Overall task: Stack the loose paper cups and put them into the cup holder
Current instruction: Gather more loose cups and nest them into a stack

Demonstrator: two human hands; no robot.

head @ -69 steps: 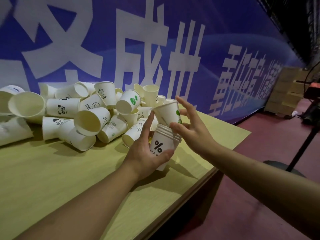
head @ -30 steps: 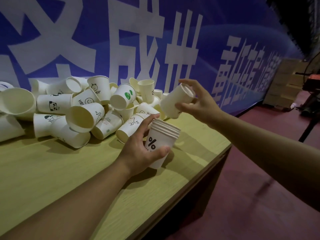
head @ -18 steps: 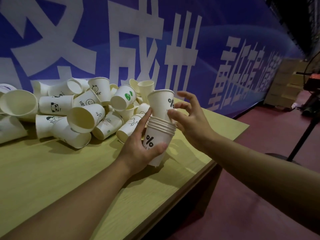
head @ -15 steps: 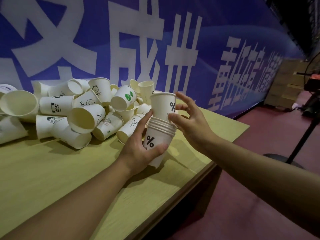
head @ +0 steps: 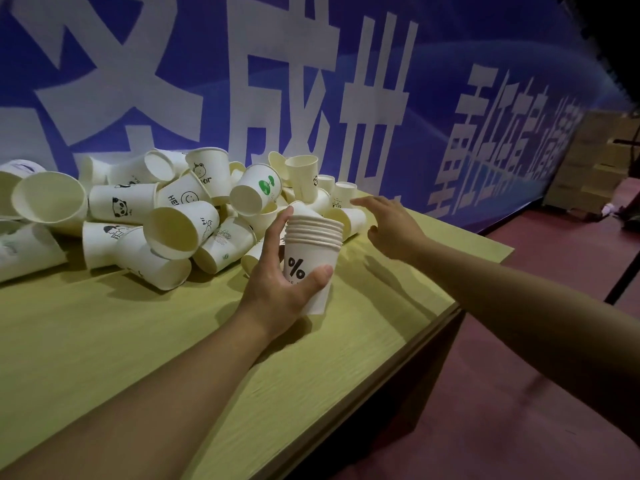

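Table (head: 104,341): cup now nested in stack (head: 311,258); right hand (head: 391,226) released, reaching.

Dim, flat light from above; the pale cups (head: 162,216) are the brightest thing here, throwing soft shadows onto the table (head: 104,341). The wide lens bends the banner (head: 381,81) at the edges, and the far right corner sinks into grainy dark

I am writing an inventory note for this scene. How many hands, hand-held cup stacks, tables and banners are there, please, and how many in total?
Hands: 2 (left hand, right hand)
Held cup stack: 1
Table: 1
Banner: 1
Total: 5
The loose cups overlap too much for an exact count.
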